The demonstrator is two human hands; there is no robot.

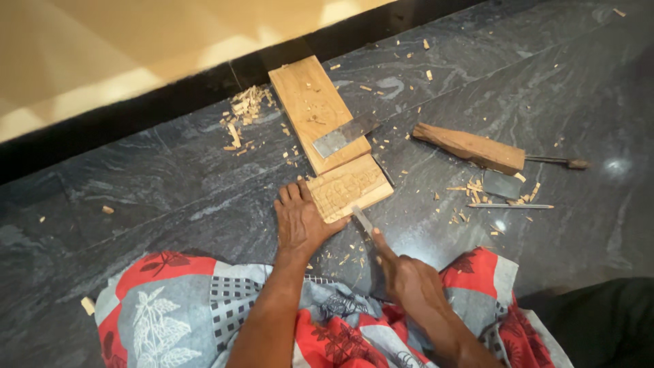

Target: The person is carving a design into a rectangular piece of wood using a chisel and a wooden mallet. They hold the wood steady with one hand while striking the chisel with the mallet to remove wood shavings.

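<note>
I see my left hand (300, 221) pressed flat on the dark stone floor (170, 184), its fingers against the near-left edge of the small carved wooden block (349, 186), which lies at the near end of a longer plank (315, 109). My right hand (409, 283) is closed around a thin chisel (362, 219) whose metal tip touches the block's near edge. A flat metal blade (344, 135) rests across the plank, and a wooden mallet (470, 148) lies well apart to the right among wood chips (246, 109).
</note>
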